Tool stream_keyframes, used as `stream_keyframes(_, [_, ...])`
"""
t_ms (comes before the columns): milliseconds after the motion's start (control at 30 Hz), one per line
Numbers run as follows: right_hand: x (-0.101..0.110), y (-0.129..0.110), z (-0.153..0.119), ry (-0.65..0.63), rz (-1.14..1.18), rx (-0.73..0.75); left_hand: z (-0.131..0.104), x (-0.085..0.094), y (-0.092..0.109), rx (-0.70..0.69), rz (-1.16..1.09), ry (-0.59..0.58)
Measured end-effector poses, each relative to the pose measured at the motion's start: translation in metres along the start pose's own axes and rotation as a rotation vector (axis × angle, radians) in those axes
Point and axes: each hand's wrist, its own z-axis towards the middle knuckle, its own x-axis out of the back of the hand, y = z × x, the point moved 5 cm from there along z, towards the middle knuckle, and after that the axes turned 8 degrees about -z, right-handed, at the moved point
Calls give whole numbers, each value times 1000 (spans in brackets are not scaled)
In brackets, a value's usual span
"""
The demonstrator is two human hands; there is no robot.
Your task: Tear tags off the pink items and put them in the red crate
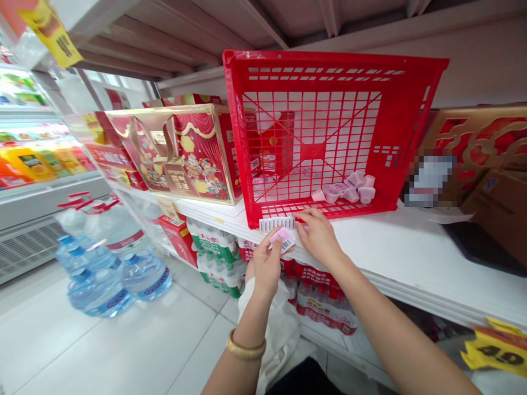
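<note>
My left hand (pixel 267 263) is closed around a small pink cup (pixel 280 237) with a white barcode sticker on it. Just above it, a sheet of barcode labels (pixel 276 223) sits at the shelf's front edge, against the basket's lower rim. The bent fingers of my right hand (pixel 316 233) pinch the right end of that sheet; their tips are partly hard to make out. A red plastic basket (pixel 313 151) stands on its side with its opening towards me. Inside it, at the lower right, lie several pale pink cups (pixel 349 189).
Red and gold gift boxes (pixel 197 153) stand left of the basket on the white shelf (pixel 411 247). To the right are a blurred-out device (pixel 430 178), a black flat object (pixel 486 247) and a cardboard box (pixel 500 203). Bottled-water packs (pixel 325 307) fill the lower shelf; large water bottles (pixel 99 285) stand on the floor.
</note>
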Motion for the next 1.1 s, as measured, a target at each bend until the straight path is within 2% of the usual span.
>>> stream_keyframes(267, [1,0,0,18,13,-6,3,-3,2,72,-150,-23])
stream_keyframes(333, [2,2,-2,47,75,-38,2,-4,4,89,-170,-23])
stream_keyframes(433, [4,13,-6,101,365,-156,1,-5,6,105,-157,-42])
stream_keyframes(567, [4,30,-11,154,849,-428,1,-9,6,88,-108,-92])
stream_keyframes(700, [3,25,-12,1,1137,-517,3,-14,4,80,-90,-103])
stream_keyframes(833, [4,19,-13,-110,1184,-528,3,-17,4,108,-123,-99])
stream_keyframes(1100, [0,18,-11,-160,1104,-502,4,-18,6,120,-116,-117])
